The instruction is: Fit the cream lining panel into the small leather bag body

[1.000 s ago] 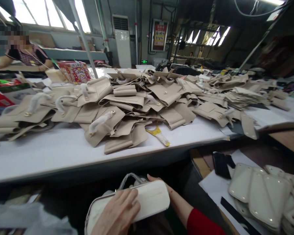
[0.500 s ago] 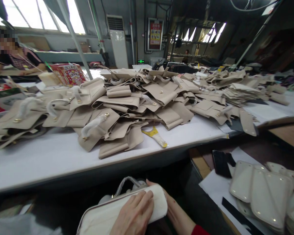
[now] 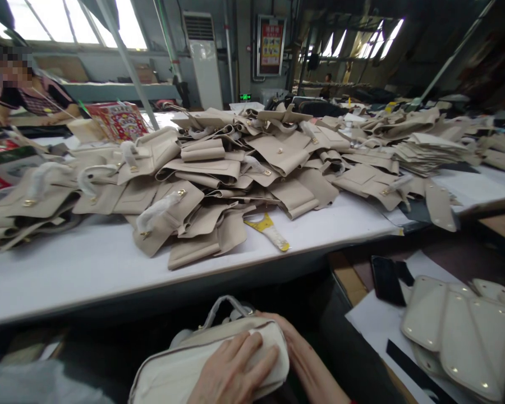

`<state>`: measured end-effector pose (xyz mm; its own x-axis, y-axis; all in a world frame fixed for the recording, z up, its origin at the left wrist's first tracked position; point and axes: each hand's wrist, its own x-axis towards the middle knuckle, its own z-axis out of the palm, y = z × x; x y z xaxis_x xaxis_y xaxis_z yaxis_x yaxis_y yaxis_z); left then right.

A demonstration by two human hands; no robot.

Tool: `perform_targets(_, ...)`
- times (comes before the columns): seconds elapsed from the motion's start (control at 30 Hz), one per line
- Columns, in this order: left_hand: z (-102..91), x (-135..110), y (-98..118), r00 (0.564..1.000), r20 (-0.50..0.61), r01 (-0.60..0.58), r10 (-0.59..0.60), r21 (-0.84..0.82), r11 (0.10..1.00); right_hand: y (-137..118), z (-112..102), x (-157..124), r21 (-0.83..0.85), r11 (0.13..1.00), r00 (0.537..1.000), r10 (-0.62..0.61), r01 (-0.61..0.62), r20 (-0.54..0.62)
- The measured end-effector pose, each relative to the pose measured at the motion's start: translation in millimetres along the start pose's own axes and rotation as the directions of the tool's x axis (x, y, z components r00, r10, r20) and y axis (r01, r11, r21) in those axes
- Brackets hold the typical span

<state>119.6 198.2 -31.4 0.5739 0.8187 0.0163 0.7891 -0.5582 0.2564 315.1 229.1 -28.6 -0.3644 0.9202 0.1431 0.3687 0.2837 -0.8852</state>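
A cream handbag lies tilted low in front of me, its long, pale, round-cornered panel facing up. Its plastic-wrapped handle rises on the far side. My left hand rests on the panel near its right end, fingers stretched out and thumb apart, pressing down. Around that right end curls my right hand, gripping the bag's edge from the far side; its fingertips are mostly hidden behind the bag. Under my left hand, the panel's surface bulges a little by the right corner.
Beige bag pieces heap across the white table ahead. A yellow-and-white piece lies near its edge. To my right are stacked cream panels with studs and a black phone. A co-worker sits at far left.
My left thumb has spread away from the fingers on the panel. My right hand has come further round the bag's end. The bag has turned slightly, and the view has shifted a little.
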Motion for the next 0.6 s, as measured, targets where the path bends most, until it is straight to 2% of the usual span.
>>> perform_targets(0.07,-3.4,1.8,1.3,0.997,0.072,0.015,-0.012,-0.046,0.999,1.3,-2.0,-2.0,0.208,0.972,0.994,0.106,-0.108,0.020)
perform_targets(0.17,-8.3,4.8,2.4,0.992,0.127,0.026,-0.017,-0.071,0.997,6.9,-3.5,-4.6,0.583,0.765,0.961,0.230,-0.275,0.152)
perform_targets(0.27,-10.3,6.1,2.2,0.988,0.155,0.041,-0.029,-0.072,0.997,15.2,-1.5,-7.0,0.731,0.554,0.916,0.280,-0.398,0.287)
perform_targets(0.37,-9.1,4.6,1.2,0.987,0.158,0.035,-0.022,-0.085,0.996,22.7,3.2,-11.5,0.762,0.450,0.881,0.317,-0.466,0.351)
perform_targets(0.43,-8.1,2.7,0.6,0.989,0.144,0.034,-0.019,-0.101,0.994,25.8,6.1,-14.3,0.764,0.439,0.875,0.335,-0.473,0.350)
perform_targets(0.6,-13.1,-1.5,3.3,0.989,0.140,0.076,-0.056,-0.143,0.987,31.8,9.5,-17.0,0.717,0.523,0.885,0.326,-0.461,0.331)
